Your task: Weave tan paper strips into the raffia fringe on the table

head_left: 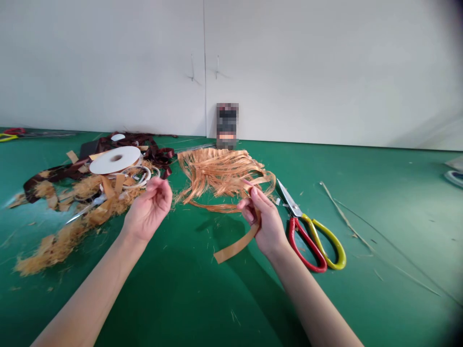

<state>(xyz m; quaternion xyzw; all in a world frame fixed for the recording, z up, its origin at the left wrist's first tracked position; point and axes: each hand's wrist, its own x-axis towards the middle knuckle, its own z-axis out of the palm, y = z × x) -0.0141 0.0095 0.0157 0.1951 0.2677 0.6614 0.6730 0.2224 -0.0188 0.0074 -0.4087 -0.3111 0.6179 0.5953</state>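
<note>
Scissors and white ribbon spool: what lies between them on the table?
In the head view, the fanned pile of orange strips, with the right hand pinching one strip.

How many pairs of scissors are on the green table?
1 for certain: the red-and-yellow-handled scissors lie right of the right hand. Red and yellow shapes at the far left edge may be another pair.
</note>
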